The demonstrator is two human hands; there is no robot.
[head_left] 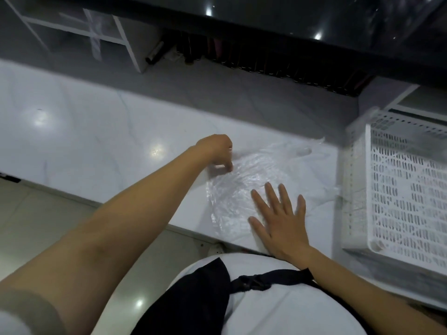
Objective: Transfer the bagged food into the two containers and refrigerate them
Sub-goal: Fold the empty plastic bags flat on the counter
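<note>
A clear plastic bag (244, 187) lies flattened and crinkled on the white marble-patterned tabletop (96, 131), near its front edge, right of centre. The left hand (217, 151) is curled at the bag's far-left corner, its grip closed in a pinch on the plastic there. The right hand (278, 221) lies flat on the bag's near-right part, fingers spread wide, holding nothing. Just right of the bag sits a white perforated plastic basket (399, 189). A dark glossy counter (266, 18) runs along the far side. No readable writing or label shows anywhere.
</note>
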